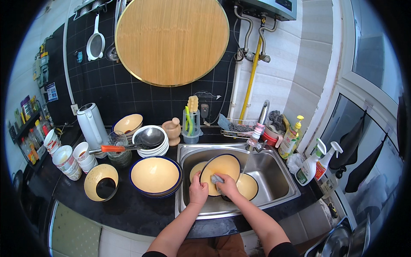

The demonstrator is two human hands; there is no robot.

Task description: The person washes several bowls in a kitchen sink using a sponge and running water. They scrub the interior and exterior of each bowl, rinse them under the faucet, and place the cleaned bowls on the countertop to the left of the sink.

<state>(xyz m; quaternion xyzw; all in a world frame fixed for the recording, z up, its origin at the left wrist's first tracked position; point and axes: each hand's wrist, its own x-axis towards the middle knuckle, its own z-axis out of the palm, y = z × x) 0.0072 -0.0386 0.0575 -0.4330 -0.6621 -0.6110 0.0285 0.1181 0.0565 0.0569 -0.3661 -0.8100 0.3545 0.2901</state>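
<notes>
Over the steel sink (278, 177) I hold a cream enamel bowl (224, 165) with a dark blue rim, tilted so its inside faces me. My left hand (198, 190) grips its left edge, fingers closed. My right hand (227, 187) presses a grey scrubbing cloth (217, 178) against the bowl's inner surface. Below it in the sink lies another cream bowl (247, 186), and part of one more shows behind the held bowl at the left. A stream of water seems to fall from the faucet (262, 118) just right of the held bowl.
Left of the sink stand stacked blue-rimmed bowls (155, 175), a bowl with a dark patch inside (101, 182), white bowls under an orange-handled ladle (113, 148), a wooden mortar (171, 130) and a kettle (92, 126). Spray bottles (310, 165) and a pump bottle (291, 139) line the right side.
</notes>
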